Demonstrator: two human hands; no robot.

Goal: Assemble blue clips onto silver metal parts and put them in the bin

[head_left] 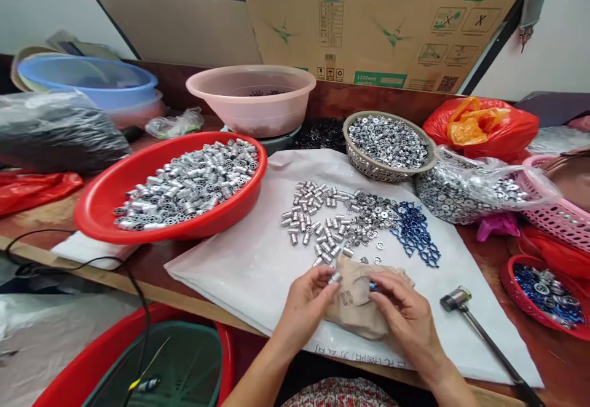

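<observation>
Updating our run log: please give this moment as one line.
left hand: holding silver metal cylinder | right hand: holding small blue part | hammer: on white sheet

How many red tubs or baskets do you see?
3: a large tub on the table at left, holding silver cylinders; a lower tub below it, lower left; a small basket, far right. More could be hidden.

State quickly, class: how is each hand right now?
Left hand: closed, pinching a small silvery metal cylinder.
Right hand: closed, pinching a small blue piece, shape mostly hidden.
</observation>
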